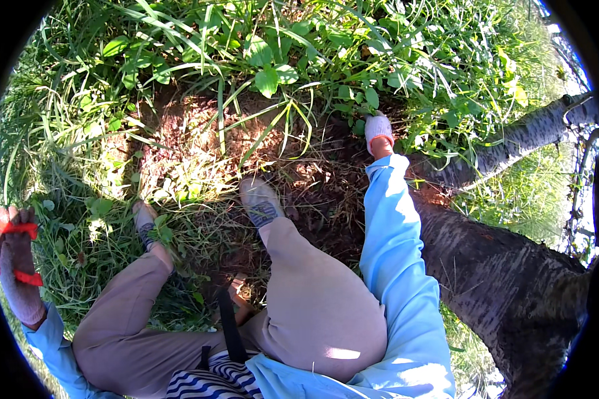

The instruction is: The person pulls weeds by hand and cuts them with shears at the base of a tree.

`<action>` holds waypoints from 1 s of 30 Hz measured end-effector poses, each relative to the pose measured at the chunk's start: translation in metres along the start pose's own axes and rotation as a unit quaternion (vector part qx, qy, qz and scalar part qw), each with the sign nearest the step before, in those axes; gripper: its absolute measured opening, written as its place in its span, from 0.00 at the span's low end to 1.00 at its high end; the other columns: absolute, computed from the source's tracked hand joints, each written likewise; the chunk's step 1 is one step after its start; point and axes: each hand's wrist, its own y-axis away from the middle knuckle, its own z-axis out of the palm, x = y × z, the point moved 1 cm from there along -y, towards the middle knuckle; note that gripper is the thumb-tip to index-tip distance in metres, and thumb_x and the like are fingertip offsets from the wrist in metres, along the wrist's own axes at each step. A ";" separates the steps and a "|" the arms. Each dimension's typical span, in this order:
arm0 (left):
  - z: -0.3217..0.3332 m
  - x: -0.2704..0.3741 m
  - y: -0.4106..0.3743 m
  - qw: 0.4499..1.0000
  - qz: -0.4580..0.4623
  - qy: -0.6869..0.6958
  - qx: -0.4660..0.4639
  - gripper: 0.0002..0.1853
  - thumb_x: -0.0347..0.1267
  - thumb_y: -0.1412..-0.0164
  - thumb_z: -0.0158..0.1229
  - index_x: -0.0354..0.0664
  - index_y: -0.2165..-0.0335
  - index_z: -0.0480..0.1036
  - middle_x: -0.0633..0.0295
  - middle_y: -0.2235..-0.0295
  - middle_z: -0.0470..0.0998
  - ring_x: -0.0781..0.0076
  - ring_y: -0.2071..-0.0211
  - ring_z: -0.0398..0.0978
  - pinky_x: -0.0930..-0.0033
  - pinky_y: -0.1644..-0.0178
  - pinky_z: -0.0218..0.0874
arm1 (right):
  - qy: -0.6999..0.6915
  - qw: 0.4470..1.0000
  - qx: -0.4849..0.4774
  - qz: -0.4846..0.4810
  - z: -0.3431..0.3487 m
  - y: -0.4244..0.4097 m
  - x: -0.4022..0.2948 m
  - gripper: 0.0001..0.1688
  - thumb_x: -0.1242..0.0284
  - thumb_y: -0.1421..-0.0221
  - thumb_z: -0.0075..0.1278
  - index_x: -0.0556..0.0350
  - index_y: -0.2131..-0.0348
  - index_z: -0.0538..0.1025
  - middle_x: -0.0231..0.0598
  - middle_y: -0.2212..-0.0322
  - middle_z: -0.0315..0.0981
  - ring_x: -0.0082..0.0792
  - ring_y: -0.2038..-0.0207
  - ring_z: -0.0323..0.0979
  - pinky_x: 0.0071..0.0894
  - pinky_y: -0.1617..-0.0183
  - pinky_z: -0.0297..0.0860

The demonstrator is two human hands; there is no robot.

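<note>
My right hand (378,130), in a pale knit glove with an orange cuff, reaches down to the ground at the edge of the green weeds (367,97). Leaves and shadow hide its fingers, so what they hold cannot be made out. Far out at the left rim is my left hand (20,259), raised and gloved, with a dark palm side. A bright red looped object (26,278), perhaps a tool handle or strap, crosses its palm and fingers. Between the hands lies bare reddish soil (189,119) strewn with dry grass (199,172).
A thick tree trunk (499,279) stands close by my right arm. Its pale branch (514,137) slants up to the right. My shoes (262,202) rest on grass and soil. Tall grass and broad-leaved weeds (267,75) grow along the far side. A dark strap (229,324) hangs at my waist.
</note>
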 end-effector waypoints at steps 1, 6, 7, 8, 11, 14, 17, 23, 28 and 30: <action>0.002 0.005 0.000 1.000 -0.001 -0.002 0.002 0.32 0.44 0.33 0.34 0.32 0.40 0.51 0.48 0.40 0.58 0.53 0.38 0.54 0.53 0.33 0.37 | -0.016 1.000 0.000 0.011 0.001 -0.001 0.000 0.18 0.64 0.46 0.48 0.53 0.59 0.77 0.49 0.63 0.77 0.50 0.59 0.74 0.41 0.57 0.67; 0.005 0.008 -0.003 1.000 -0.008 0.005 -0.008 0.31 0.44 0.32 0.33 0.32 0.40 0.51 0.49 0.41 0.58 0.55 0.39 0.55 0.55 0.33 0.38 | -0.056 0.996 0.008 0.068 -0.008 0.011 -0.001 0.18 0.64 0.45 0.46 0.54 0.59 0.77 0.51 0.62 0.76 0.53 0.57 0.72 0.44 0.56 0.67; 0.006 0.011 0.000 1.000 -0.013 -0.005 -0.010 0.31 0.44 0.32 0.34 0.32 0.40 0.51 0.49 0.41 0.58 0.55 0.38 0.55 0.55 0.33 0.38 | -0.027 0.996 0.005 0.087 -0.010 0.025 -0.020 0.18 0.64 0.45 0.46 0.53 0.58 0.77 0.52 0.62 0.76 0.53 0.56 0.72 0.44 0.55 0.67; 0.008 0.013 0.000 1.000 -0.015 -0.010 -0.017 0.32 0.44 0.32 0.34 0.32 0.40 0.51 0.49 0.41 0.58 0.55 0.38 0.55 0.55 0.33 0.38 | 0.047 0.997 -0.004 0.067 -0.017 0.033 -0.032 0.18 0.65 0.46 0.47 0.54 0.58 0.77 0.51 0.62 0.76 0.53 0.56 0.72 0.43 0.56 0.67; 0.009 0.001 -0.006 1.000 -0.016 0.006 -0.007 0.30 0.42 0.33 0.36 0.31 0.41 0.53 0.48 0.41 0.58 0.55 0.38 0.55 0.54 0.33 0.38 | -0.020 0.998 -0.013 0.058 -0.025 0.053 -0.031 0.18 0.63 0.45 0.46 0.53 0.59 0.77 0.53 0.62 0.75 0.53 0.58 0.72 0.44 0.56 0.67; 0.015 0.002 -0.016 0.999 0.007 0.021 -0.026 0.29 0.40 0.33 0.37 0.31 0.41 0.54 0.48 0.41 0.58 0.53 0.38 0.55 0.54 0.33 0.38 | 0.040 0.990 -0.020 -0.134 -0.001 0.102 -0.050 0.15 0.65 0.45 0.43 0.54 0.63 0.74 0.52 0.67 0.75 0.56 0.60 0.71 0.48 0.56 0.67; 0.020 0.017 -0.008 0.999 0.013 0.014 -0.028 0.29 0.39 0.34 0.38 0.30 0.41 0.53 0.47 0.40 0.58 0.51 0.39 0.54 0.54 0.33 0.36 | 0.069 0.990 -0.085 -0.083 0.024 0.129 -0.075 0.16 0.65 0.46 0.43 0.55 0.63 0.74 0.53 0.65 0.74 0.55 0.59 0.71 0.48 0.56 0.67; 0.010 0.012 -0.003 1.000 0.004 -0.025 -0.005 0.28 0.38 0.34 0.39 0.30 0.42 0.54 0.45 0.42 0.59 0.48 0.40 0.57 0.50 0.34 0.41 | 0.085 0.972 -0.170 -0.135 -0.008 0.130 -0.075 0.17 0.66 0.46 0.43 0.57 0.61 0.74 0.52 0.64 0.75 0.53 0.58 0.71 0.46 0.54 0.68; 0.011 0.011 -0.006 1.000 0.021 -0.013 -0.005 0.30 0.38 0.34 0.39 0.28 0.41 0.51 0.44 0.41 0.58 0.47 0.40 0.57 0.52 0.34 0.41 | -0.083 0.952 -0.290 -0.058 -0.023 0.133 -0.078 0.19 0.66 0.48 0.49 0.58 0.58 0.75 0.51 0.64 0.76 0.50 0.61 0.74 0.41 0.56 0.68; 0.012 0.013 -0.004 1.000 0.014 -0.019 -0.002 0.31 0.38 0.34 0.39 0.27 0.41 0.50 0.43 0.41 0.58 0.47 0.40 0.57 0.53 0.33 0.40 | -0.141 0.936 -0.322 -0.015 -0.022 0.139 -0.093 0.21 0.71 0.49 0.52 0.58 0.54 0.73 0.43 0.67 0.77 0.34 0.64 0.73 0.30 0.59 0.67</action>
